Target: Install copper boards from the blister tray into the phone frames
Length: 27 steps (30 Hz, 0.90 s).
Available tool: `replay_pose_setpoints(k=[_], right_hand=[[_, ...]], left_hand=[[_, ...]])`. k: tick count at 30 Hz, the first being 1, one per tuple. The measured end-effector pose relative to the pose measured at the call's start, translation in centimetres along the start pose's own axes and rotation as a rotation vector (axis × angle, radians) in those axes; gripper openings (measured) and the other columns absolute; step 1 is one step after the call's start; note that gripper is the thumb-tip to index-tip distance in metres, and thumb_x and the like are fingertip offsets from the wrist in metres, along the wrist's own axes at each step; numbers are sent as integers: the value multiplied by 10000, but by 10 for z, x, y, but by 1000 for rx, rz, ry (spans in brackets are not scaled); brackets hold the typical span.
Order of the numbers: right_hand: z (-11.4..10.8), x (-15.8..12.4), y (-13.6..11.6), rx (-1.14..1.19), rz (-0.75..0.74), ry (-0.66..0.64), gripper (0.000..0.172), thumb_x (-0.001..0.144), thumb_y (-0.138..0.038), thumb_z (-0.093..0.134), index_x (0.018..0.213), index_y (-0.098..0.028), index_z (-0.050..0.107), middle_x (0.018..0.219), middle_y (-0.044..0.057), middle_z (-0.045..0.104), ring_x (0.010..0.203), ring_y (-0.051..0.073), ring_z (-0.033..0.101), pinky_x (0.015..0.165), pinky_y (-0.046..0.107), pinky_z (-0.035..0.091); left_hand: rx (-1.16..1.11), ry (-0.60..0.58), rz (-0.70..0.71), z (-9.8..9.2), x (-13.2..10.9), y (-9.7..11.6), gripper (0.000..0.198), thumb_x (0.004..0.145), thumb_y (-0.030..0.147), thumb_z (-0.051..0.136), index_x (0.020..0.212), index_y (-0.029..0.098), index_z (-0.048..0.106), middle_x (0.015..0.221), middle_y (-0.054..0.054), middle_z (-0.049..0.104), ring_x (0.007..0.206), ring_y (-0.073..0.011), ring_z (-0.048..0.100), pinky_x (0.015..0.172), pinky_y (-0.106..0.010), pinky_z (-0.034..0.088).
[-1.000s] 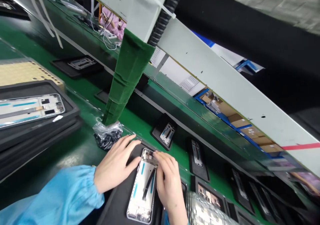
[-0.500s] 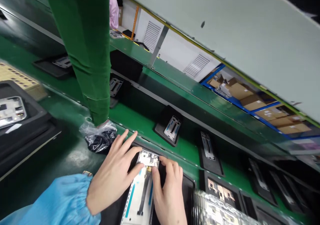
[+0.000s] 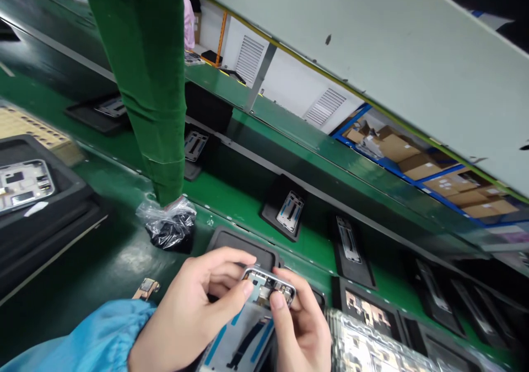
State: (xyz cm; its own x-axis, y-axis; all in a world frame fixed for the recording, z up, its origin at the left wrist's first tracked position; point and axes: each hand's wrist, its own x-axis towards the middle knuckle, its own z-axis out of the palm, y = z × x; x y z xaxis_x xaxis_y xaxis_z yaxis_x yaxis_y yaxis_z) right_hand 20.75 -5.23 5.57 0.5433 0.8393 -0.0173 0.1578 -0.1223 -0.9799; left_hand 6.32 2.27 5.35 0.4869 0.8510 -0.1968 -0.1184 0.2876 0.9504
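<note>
A phone frame (image 3: 243, 341) with blue strips and a dark flex cable lies tilted between my hands, its top end raised. At that end, small boards and connectors show inside the metal rim. My left hand (image 3: 198, 306) grips the upper left corner, thumb pressed on the inner parts and fingers behind the edge. On the opposite corner my right hand (image 3: 301, 317) is closed, its thumb on the parts near the rim. Beneath is a black foam tray (image 3: 243, 243), partly hidden by the hands. A small circuit board (image 3: 146, 288) rests beside my left sleeve.
A clear bag of black pieces (image 3: 167, 223) sits left of the tray. Stacked clear blister trays (image 3: 372, 344) stand to the right. Behind runs a green conveyor (image 3: 239, 204) with phone frames in black trays. A green cloth-covered post (image 3: 155, 102) hangs down left of centre.
Both hands have closed round the top of the phone frame, lifting and tilting that end. My left fingers, spread out before, are now curled at its edge. The view has shifted slightly.
</note>
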Motion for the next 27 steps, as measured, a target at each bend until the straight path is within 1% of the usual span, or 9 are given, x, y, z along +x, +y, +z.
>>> replay_pose_setpoints(k=[5,8,10,12,16,21,24,25,27], right_hand=[[0,-2,-2,-27,21,-16,323,963,-558,711,1027,-242,732,776,22,723,610,161,576,558,237,455],[1,-2,-3,7,75,-22,341,938,-556,743,933,-216,724,683,2,646,576,139,503,535,223,410],[1,0,-3,41,118,-32,356,913,-561,774,919,-207,730,658,-10,608,587,129,490,533,206,399],[1,4,-3,77,152,-53,361,888,-566,803,954,-214,754,678,-10,627,613,127,518,553,193,422],[-1,7,-4,153,152,-107,406,851,-574,838,1093,-252,788,817,22,752,711,166,662,681,229,544],[-5,6,-1,154,142,-142,443,903,-534,804,1270,-292,748,1017,52,818,864,200,757,795,260,597],[-20,14,3,51,78,-201,483,960,-547,726,1373,-302,675,1088,57,806,895,192,756,851,277,600],[-27,18,6,-23,42,-211,506,973,-567,693,1396,-294,649,1110,66,798,893,195,753,843,286,602],[-45,27,14,-240,5,-175,532,987,-618,621,1381,-261,628,1123,91,785,897,219,754,810,312,599]], left_hand=[[36,32,33,-1,3,1,230,935,340,704,1082,164,732,888,-55,825,849,-210,811,720,-226,633],[35,54,49,-1,6,-1,203,913,324,710,1032,164,744,826,-47,818,786,-203,798,673,-222,618],[24,64,36,-2,9,-3,196,906,322,713,1016,164,747,816,-47,815,770,-199,792,665,-217,607],[11,60,20,-4,12,-5,204,899,327,721,1018,163,746,821,-47,814,775,-198,792,669,-212,599],[-11,58,7,-7,16,-8,235,874,329,751,1040,164,745,824,-47,815,780,-199,793,682,-212,598],[-16,33,18,-5,17,-10,263,887,360,746,1069,170,730,872,-59,821,807,-200,785,685,-220,584],[31,36,30,-9,21,-8,325,887,387,737,1132,177,696,819,-35,797,737,-172,751,623,-204,545],[47,39,33,-13,23,-7,365,881,391,741,1175,185,675,789,-16,780,707,-160,733,604,-199,531],[86,59,32,-24,27,-8,432,880,408,742,1243,204,625,757,15,748,673,-147,706,592,-199,514]])
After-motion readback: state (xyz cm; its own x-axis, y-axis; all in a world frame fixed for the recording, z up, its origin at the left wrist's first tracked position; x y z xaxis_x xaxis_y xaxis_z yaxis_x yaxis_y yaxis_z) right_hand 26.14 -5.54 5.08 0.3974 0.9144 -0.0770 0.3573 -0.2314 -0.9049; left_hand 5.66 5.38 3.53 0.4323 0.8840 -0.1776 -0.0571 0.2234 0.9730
